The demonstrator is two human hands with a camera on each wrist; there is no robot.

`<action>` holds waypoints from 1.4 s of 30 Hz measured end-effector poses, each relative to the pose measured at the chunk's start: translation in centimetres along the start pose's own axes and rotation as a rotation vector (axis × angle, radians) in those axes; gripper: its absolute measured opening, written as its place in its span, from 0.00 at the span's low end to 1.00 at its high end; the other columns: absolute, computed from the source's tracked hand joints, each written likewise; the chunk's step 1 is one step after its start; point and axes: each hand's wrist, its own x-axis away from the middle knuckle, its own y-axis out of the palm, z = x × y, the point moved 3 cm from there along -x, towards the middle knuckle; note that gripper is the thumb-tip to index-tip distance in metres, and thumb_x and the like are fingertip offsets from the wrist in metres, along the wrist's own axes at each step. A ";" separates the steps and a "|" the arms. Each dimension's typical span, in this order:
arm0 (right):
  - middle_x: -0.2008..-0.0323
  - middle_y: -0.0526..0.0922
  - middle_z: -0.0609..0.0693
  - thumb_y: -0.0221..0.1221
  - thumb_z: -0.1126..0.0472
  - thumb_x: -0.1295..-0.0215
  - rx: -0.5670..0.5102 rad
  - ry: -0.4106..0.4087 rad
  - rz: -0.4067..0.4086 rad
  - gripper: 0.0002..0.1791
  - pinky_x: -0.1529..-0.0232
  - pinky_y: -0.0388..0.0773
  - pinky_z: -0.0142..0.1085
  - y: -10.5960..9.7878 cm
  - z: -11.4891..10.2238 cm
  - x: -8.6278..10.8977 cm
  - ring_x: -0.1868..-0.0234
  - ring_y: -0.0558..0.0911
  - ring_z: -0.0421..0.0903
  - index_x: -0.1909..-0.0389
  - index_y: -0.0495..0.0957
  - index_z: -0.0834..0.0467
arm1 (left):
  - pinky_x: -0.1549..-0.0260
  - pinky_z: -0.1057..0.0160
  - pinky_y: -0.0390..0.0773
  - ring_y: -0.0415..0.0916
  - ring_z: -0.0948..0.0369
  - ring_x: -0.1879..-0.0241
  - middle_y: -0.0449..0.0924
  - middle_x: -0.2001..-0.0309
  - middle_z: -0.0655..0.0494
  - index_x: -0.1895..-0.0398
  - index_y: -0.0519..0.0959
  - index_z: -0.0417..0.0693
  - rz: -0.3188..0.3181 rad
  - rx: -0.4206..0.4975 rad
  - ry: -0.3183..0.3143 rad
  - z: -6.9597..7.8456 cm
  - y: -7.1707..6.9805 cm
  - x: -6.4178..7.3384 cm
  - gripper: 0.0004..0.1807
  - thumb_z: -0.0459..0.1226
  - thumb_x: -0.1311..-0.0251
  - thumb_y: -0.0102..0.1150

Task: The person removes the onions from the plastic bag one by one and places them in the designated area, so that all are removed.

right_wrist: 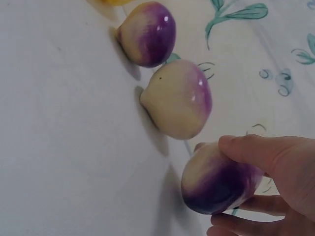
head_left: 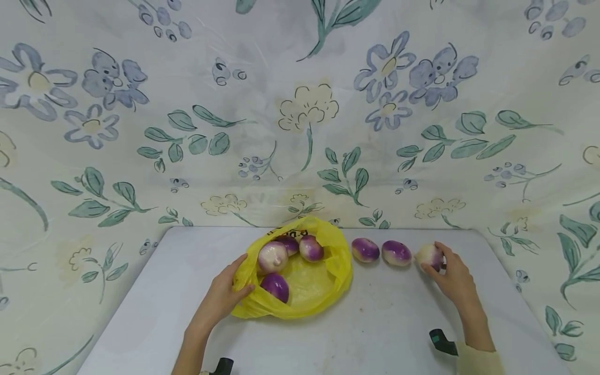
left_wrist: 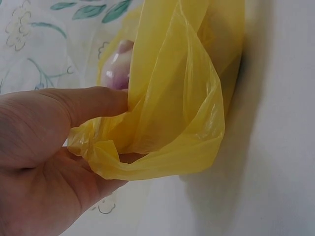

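Observation:
A yellow plastic bag (head_left: 309,307) lies with its mouth open on the white table, several purple-and-white turnips (head_left: 273,257) inside it. At its left side my left hand (head_left: 225,291) grips the rim; in the left wrist view the thumb (left_wrist: 101,104) lies over the yellow film and the other fingers are partly hidden behind it. To the right of the bag, my right hand (head_left: 453,273) holds a turnip (right_wrist: 216,182) between thumb and fingers. Two more turnips, one beside the bag (head_left: 365,250) and one in the middle (head_left: 396,253), stand in a row with it.
The white table (head_left: 375,333) runs back to a hanging cloth (head_left: 262,172) printed with flowers and leaves. Dark camera mounts show near both wrists, including one (head_left: 442,342) by the right sleeve (head_left: 478,359).

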 end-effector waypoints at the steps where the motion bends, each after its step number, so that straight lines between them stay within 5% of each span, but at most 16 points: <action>1: 0.38 0.66 0.74 0.61 0.51 0.33 -0.002 0.000 0.009 0.42 0.49 0.71 0.70 0.1 0.1 0.0 0.44 0.76 0.72 0.27 0.53 0.65 | 0.34 0.41 0.68 0.64 0.40 0.31 0.64 0.29 0.38 0.25 0.57 0.44 0.001 0.001 -0.001 0.0 0.0 0.0 0.40 0.35 0.40 0.64; 14: 0.38 0.69 0.72 0.60 0.50 0.33 -0.007 0.008 0.132 0.37 0.57 0.74 0.65 0.8 0.5 -0.1 0.48 0.78 0.69 0.30 0.57 0.63 | 0.35 0.42 0.69 0.65 0.41 0.32 0.65 0.30 0.38 0.25 0.57 0.42 0.002 -0.010 0.001 0.2 0.1 0.0 0.41 0.35 0.40 0.64; 27: 0.34 0.59 0.78 0.58 0.47 0.31 0.004 0.012 0.036 0.41 0.45 0.64 0.76 0.9 -0.1 -0.3 0.38 0.67 0.77 0.26 0.54 0.62 | 0.35 0.42 0.70 0.66 0.41 0.32 0.66 0.30 0.37 0.25 0.57 0.42 0.010 -0.028 0.019 0.3 0.0 0.0 0.41 0.34 0.40 0.64; 42: 0.40 0.60 0.78 0.60 0.56 0.33 0.056 -0.014 0.032 0.37 0.48 0.72 0.69 1.0 -0.7 -0.3 0.46 0.72 0.77 0.27 0.57 0.61 | 0.34 0.40 0.67 0.64 0.40 0.31 0.63 0.29 0.37 0.25 0.56 0.43 0.000 -0.038 0.016 0.6 0.0 -0.1 0.41 0.35 0.39 0.64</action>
